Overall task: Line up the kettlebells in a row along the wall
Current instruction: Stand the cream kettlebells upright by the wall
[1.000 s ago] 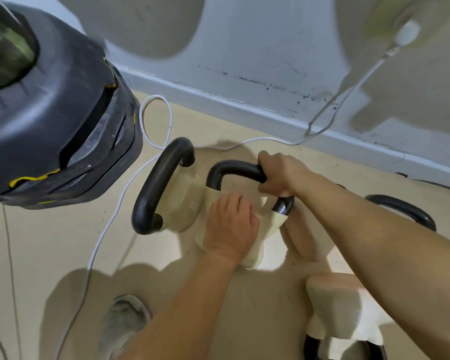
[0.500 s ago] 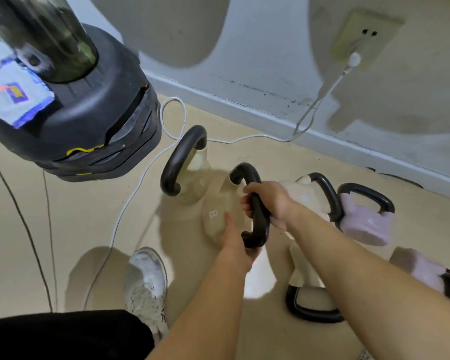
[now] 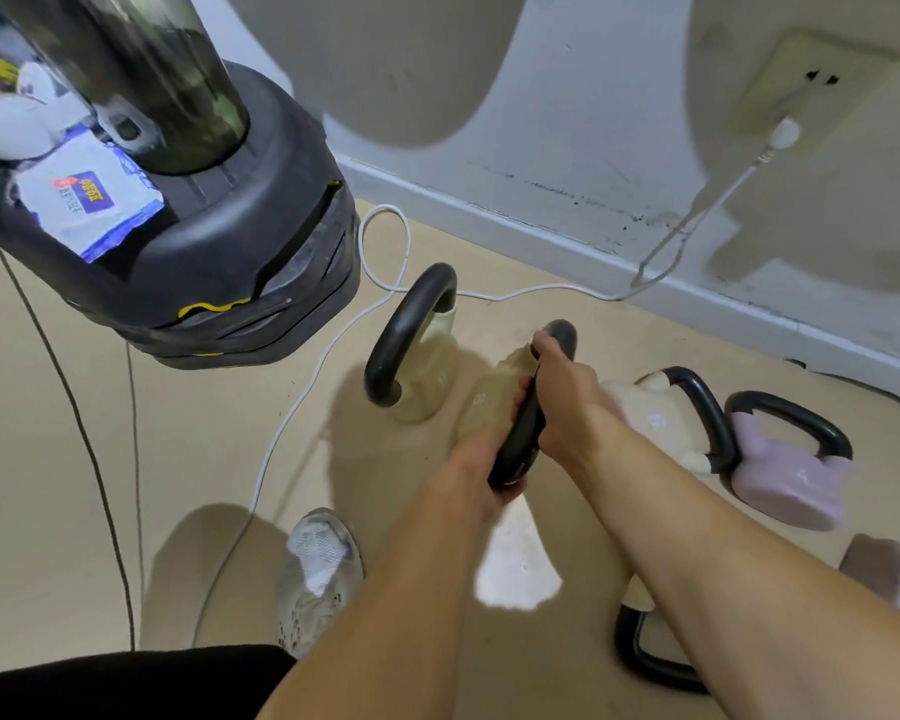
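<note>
Several kettlebells with black handles stand on the beige floor near the white wall. A cream kettlebell stands at the left. Beside it, a second cream kettlebell has both hands on its black handle: my right hand grips the upper part, my left hand wraps the lower end. To the right stand another cream kettlebell and a pink kettlebell. A further pink kettlebell sits at the right edge, and a black handle lies under my right forearm.
A large black weighted base with a dark pole stands at the left. A white charging cable runs from the wall socket across the floor. Thin dark cords cross the left floor. My white shoe is at bottom centre.
The camera rose and pulled back. My left hand moved off the cream kettlebell's body onto the lower end of its handle, and the handle now points towards me.
</note>
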The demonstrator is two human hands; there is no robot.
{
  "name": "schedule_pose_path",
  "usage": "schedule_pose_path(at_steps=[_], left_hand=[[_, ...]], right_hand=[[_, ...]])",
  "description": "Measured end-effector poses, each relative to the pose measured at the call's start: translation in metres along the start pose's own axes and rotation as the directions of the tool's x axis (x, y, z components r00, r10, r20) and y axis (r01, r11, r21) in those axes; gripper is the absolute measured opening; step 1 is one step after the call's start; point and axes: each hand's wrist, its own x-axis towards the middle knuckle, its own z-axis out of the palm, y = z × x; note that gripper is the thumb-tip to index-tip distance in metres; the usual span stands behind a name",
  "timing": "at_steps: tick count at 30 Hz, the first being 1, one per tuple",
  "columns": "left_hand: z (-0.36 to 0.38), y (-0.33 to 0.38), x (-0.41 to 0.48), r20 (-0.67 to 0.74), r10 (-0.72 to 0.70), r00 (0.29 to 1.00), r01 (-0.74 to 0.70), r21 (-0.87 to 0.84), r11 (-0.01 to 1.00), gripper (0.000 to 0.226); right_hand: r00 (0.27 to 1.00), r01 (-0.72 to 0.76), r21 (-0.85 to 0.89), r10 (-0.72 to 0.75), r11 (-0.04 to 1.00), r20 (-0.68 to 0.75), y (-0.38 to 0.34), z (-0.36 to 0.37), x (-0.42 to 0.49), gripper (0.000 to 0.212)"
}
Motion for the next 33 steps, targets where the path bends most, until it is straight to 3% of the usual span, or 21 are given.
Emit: schedule_pose_path(at_steps=[5,11,16,23,28,33], left_hand=[[-0.006,0.020,0.014,0.053,-0.033,0.998,0.031,0.038,0.999,0.025],[-0.031,0.033,0.033,0.062,-0.137,0.989,0.142,-0.078,0.987,0.037],[-0.036,0.043,0.040,0.058,-0.222,0.973,0.216,0.093,0.972,0.031],[-0.030,0.048,0.045,0.038,-0.204,0.978,0.182,0.317,0.931,0.029],[-0.032,0.053,0.043,0.036,-0.225,0.974,0.205,0.294,0.933,0.027],[-0.030,0.048,0.042,0.069,-0.243,0.968,0.223,0.217,0.950,0.027]], right_hand=[[1.000,-0.008,0.000,0.008,1.000,0.025,-0.010,0.015,0.010,0.043],[0.996,-0.004,-0.126,0.015,0.992,0.085,-0.016,0.044,-0.002,0.043],[1.000,-0.007,-0.134,0.005,0.991,-0.018,-0.011,0.049,-0.004,0.049],[0.989,-0.032,-0.118,0.014,0.993,-0.150,-0.004,0.040,0.003,0.055],[0.994,-0.050,-0.085,0.042,0.995,-0.101,-0.010,0.043,0.003,0.043],[0.998,-0.033,-0.149,0.024,0.988,-0.061,-0.010,0.043,0.008,0.047]])
